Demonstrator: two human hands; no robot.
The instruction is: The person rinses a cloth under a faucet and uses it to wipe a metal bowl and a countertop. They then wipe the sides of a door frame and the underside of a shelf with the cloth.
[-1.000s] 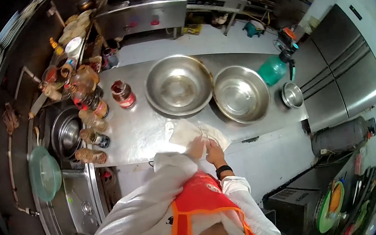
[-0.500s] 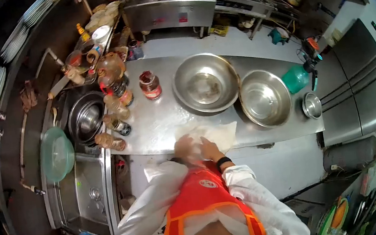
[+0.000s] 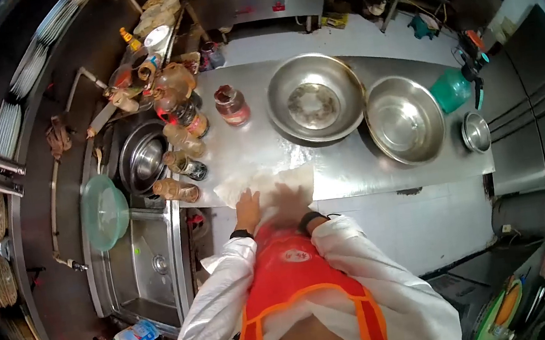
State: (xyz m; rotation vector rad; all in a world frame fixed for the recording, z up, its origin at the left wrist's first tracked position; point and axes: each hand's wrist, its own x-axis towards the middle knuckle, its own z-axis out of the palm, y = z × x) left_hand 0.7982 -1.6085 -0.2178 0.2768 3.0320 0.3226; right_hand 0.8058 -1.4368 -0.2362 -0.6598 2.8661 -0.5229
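A pale, thin cloth (image 3: 297, 177) lies at the front edge of the steel table (image 3: 384, 180). My left hand (image 3: 248, 211) rests on the cloth's left part with the fingers apart, pointing away from me. My right hand (image 3: 288, 199) is on the cloth just to the right, blurred by motion, its fingers smeared. Beyond the hands stand a large steel basin (image 3: 315, 99) and a second steel basin (image 3: 406, 120). A red-labelled jar (image 3: 231, 105) is farther back on the left.
Several bottles, one of them brown (image 3: 176, 190), line the table's left end. Left of them are a sink (image 3: 150, 262) and a green basin (image 3: 105, 212). A green spray bottle (image 3: 451, 89) and small bowls (image 3: 476, 132) stand on the right.
The view has shifted, so the table sits higher and the bottles farther right. My hands have moved apart, and the cloth now reaches farther left beneath them.
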